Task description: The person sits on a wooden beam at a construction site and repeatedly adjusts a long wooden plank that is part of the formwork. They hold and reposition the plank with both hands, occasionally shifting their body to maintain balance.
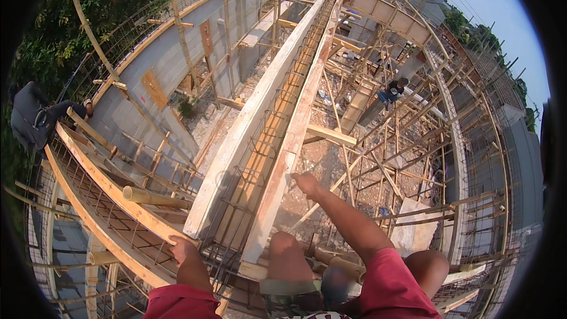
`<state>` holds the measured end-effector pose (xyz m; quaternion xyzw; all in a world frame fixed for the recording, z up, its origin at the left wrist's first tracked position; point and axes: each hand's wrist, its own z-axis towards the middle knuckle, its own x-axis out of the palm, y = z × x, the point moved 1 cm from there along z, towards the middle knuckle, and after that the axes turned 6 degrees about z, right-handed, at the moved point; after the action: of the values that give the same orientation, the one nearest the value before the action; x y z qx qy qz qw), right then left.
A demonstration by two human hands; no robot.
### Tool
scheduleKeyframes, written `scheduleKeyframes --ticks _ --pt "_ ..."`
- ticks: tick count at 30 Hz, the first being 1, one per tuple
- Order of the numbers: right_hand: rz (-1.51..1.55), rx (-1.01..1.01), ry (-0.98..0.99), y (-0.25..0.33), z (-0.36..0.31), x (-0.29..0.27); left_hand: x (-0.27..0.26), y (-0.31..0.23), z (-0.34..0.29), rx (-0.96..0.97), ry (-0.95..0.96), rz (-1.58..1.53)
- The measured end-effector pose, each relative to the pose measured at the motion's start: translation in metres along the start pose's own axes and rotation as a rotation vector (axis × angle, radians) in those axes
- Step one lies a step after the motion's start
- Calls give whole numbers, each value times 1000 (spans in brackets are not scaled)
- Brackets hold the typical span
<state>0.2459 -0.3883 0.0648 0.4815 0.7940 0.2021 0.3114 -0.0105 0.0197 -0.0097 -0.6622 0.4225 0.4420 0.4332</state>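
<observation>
While the right hand [306,185] is reaching to the right plank [295,136], its index finger is stretching toward the outer edge and the other fingers seem to be curling in; whether it is pinching the wood, one cannot tell. The left hand [185,251] is resting its fingers on the end of the inner board [112,184], at the lower left of the frame, just beside the near end of the left plank [239,142]; its grip is not showing clearly.

The right plank is lying near the middle of the frame, its long axis running from lower centre to top centre and leaning right as it is rising. The left plank is pointing the same way, and both are narrowing toward the far end. Between them the rebar cage [255,152] is following that line, its thin steel loops standing above yellowish wood.

Both planks are showing flat, sawn faces, pale and smeared whitish, with brownish patches on the right one. The inner board and the outer board [88,223] are bowing across the lower left.

A short timber [332,136] is jutting out right of the right plank, and a round bamboo pole [155,197] is lying left of the left plank. Thin props [407,142] are crowding the right side, where a co-worker [391,91] is sitting; another person [32,118] is perching at far left.
</observation>
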Motion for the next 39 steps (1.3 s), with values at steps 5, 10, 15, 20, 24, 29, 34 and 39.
scheduleKeyframes --ticks 5,10,15,20,24,29,34,39 --pt "-787 -452 -85 69 -45 -92 7 4 18 -9 -67 -32" --pt "-957 -474 -146 87 -89 -178 3 0 18 -44 40 14" --pt "-1058 -365 -56 31 -138 -238 8 1 12 -56 20 9" --pt "-885 -116 -25 -88 -173 -268 10 -7 15 -50 -5 1" --pt "-708 -4 -71 -215 -195 -254 18 -2 22 -23 24 0" --pt "-542 72 -207 -358 -218 -191 11 9 52 70 38 -49" --pt "-458 168 -426 -413 -274 -130 14 19 49 190 171 -159" --pt "-427 175 -560 -425 -285 -107 21 32 37 410 -45 88"
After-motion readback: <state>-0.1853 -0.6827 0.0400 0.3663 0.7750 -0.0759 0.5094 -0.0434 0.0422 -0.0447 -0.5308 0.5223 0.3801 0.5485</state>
